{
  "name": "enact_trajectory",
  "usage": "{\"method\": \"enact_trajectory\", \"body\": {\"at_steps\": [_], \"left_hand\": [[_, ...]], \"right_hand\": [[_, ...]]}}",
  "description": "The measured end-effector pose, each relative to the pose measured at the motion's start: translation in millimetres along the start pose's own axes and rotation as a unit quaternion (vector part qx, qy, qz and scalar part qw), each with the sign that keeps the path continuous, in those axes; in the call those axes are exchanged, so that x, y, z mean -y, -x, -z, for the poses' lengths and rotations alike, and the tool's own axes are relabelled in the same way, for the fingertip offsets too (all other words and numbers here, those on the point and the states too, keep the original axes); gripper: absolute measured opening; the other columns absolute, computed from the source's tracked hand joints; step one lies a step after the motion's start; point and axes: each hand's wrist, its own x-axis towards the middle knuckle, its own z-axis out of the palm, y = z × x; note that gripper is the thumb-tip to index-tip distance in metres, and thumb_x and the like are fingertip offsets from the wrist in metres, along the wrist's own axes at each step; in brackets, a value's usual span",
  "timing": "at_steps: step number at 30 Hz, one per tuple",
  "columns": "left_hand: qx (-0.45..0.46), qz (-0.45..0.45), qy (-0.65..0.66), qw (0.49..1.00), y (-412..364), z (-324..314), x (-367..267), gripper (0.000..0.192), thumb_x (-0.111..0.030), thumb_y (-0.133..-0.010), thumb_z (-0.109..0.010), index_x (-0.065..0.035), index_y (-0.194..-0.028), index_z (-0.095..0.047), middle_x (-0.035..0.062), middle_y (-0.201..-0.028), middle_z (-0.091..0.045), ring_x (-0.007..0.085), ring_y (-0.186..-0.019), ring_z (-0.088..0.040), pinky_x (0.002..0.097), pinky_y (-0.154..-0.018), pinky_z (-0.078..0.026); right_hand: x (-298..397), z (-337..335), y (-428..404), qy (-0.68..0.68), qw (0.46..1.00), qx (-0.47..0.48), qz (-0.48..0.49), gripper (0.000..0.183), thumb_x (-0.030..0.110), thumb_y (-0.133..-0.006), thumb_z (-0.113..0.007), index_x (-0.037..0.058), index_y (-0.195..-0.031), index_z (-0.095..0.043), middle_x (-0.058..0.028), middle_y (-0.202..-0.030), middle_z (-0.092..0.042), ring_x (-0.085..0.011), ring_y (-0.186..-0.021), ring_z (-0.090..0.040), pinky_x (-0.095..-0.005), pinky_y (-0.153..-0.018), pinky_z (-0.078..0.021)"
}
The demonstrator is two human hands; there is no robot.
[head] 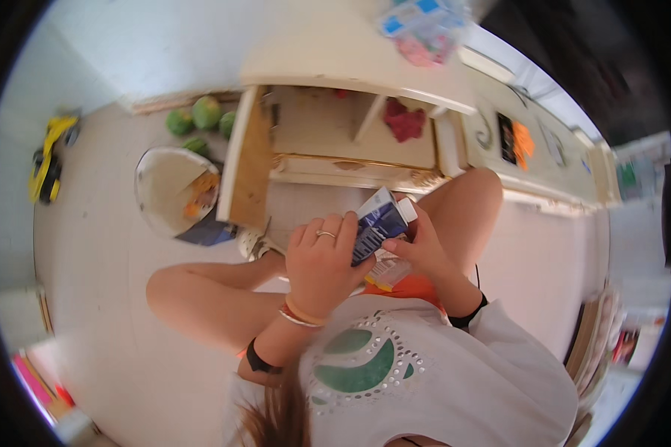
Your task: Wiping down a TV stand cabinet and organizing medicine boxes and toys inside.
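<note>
A dark blue and white drink carton (380,226) with a white screw cap (407,209) is held at a tilt above my lap. My left hand (321,251), with a ring on one finger, wraps around its left end. My right hand (422,243) grips the other end close to the cap, the thumb pressed on the side facing me. Under the carton, on or near the orange shorts, lies a clear packet with a yellow edge (388,272); the hands hide part of it. The carton bears printed writing.
Ahead stands a cream cabinet (341,42) with an open door (246,167) and a dark red cloth (405,120) inside. A white bin (162,193) holding scraps stands left, before several green fruits (206,113). A yellow toy vehicle (50,156) sits by the wall.
</note>
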Motion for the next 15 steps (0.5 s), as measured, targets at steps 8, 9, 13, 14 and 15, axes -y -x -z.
{"method": "enact_trajectory", "body": {"at_steps": [8, 9, 13, 14, 15], "left_hand": [[0.044, -0.033, 0.141, 0.989, -43.9, -75.6, -34.5, 0.052, -0.025, -0.07, -0.074, -0.0036, -0.113, -0.055, 0.0136, -0.103, -0.059, 0.0329, -0.093, -0.056, 0.0398, -0.084, -0.044], [0.094, -0.006, 0.135, 0.986, -35.6, -98.7, -12.2, 0.049, -0.025, -0.072, -0.073, -0.003, -0.113, -0.056, 0.0145, -0.103, -0.059, 0.0327, -0.094, -0.056, 0.0398, -0.085, -0.044], [0.282, 0.104, 0.155, 0.941, -1.1, -176.6, 94.4, 0.042, -0.025, -0.077, -0.069, -0.0017, -0.11, -0.057, 0.0154, -0.098, -0.063, 0.028, -0.09, -0.061, 0.0368, -0.081, -0.047], [0.329, 0.166, 0.2, 0.908, 4.6, -188.9, 116.2, 0.041, -0.027, -0.078, -0.068, -0.0022, -0.109, -0.058, 0.0153, -0.096, -0.064, 0.0271, -0.087, -0.062, 0.0359, -0.079, -0.048], [0.352, 0.181, 0.161, 0.904, 5.9, -186.3, 130.1, 0.04, -0.028, -0.078, -0.068, -0.0016, -0.107, -0.059, 0.0146, -0.094, -0.065, 0.0262, -0.084, -0.063, 0.0347, -0.077, -0.049]], "right_hand": [[28.6, 144.0, 66.3, -0.079, 0.936, -0.34, 0.044, 0.05, 0.036, -0.08, -0.064, 0.0019, -0.114, -0.051, -0.0054, -0.096, -0.06, -0.0129, -0.088, -0.057, -0.0277, -0.076, -0.0479], [26.1, 177.3, 85.1, -0.096, 0.917, -0.387, 0.024, 0.048, 0.04, -0.081, -0.061, 0.0029, -0.109, -0.053, -0.0057, -0.093, -0.061, -0.0136, -0.084, -0.058, -0.028, -0.074, -0.0488], [8.3, 252.2, 146.7, -0.212, 0.82, -0.531, 0.019, 0.043, 0.046, -0.081, -0.059, 0.0072, -0.098, -0.059, -0.0053, -0.087, -0.063, -0.0138, -0.077, -0.061, -0.0261, -0.065, -0.0497], [7.9, 259.5, 161.0, -0.26, 0.789, -0.557, 0.007, 0.043, 0.047, -0.08, -0.059, 0.0079, -0.097, -0.06, -0.0051, -0.085, -0.064, -0.0135, -0.076, -0.062, -0.0257, -0.062, -0.0496], [-12.8, 283.1, 178.2, -0.285, 0.788, -0.543, 0.047, 0.045, 0.052, -0.078, -0.06, 0.0112, -0.098, -0.06, -0.0029, -0.085, -0.065, -0.0136, -0.073, -0.062, -0.0271, -0.06, -0.0503]]}}
